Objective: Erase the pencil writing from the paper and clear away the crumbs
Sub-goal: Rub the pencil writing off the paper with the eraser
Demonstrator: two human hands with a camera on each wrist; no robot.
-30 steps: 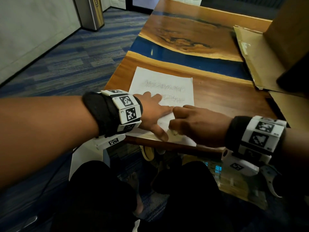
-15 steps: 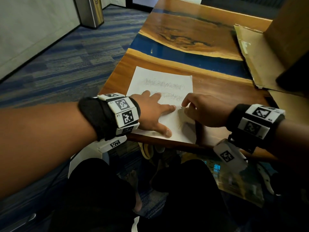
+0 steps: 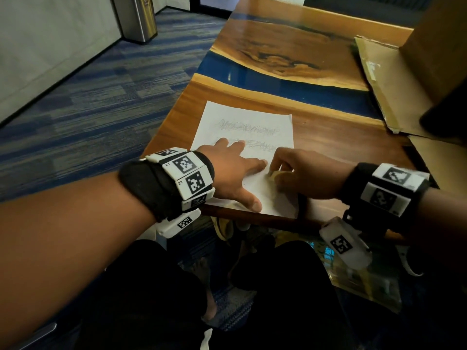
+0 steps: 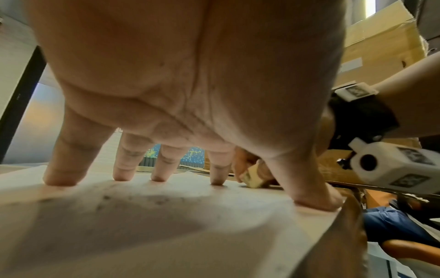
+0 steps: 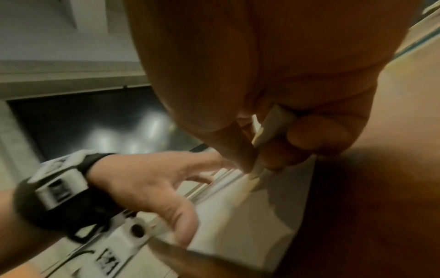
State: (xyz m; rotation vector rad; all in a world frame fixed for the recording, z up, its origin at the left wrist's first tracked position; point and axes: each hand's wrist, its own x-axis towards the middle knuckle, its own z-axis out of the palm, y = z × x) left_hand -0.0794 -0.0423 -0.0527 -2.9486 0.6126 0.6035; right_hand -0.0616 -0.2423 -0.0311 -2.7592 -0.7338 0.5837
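Note:
A white sheet of paper (image 3: pixel 249 120) with two rows of grey pencil scribble (image 3: pixel 250 127) lies at the near edge of the wooden table (image 3: pixel 338 137). My left hand (image 3: pixel 235 173) lies flat on the paper (image 4: pixel 142 216), fingers spread and pressing it down. My right hand (image 3: pixel 300 173) pinches a small pale yellow eraser (image 3: pixel 274 176) and holds its tip on the sheet just right of the left index finger. The eraser (image 4: pixel 252 179) shows beyond the left fingers, and the eraser (image 5: pixel 266 127) sits between thumb and fingers in the blurred right wrist view.
Flattened cardboard (image 3: pixel 386 79) and a brown box (image 3: pixel 439 46) fill the table's right side. A blue resin band (image 3: pixel 290 89) crosses the table beyond the paper. A steel bin (image 3: pixel 137 18) stands on the carpet at far left. My knees are below the table edge.
My right hand has moved from the paper's near edge up onto the sheet and now holds the eraser beside the left index finger. The left hand has stayed pressed on the paper.

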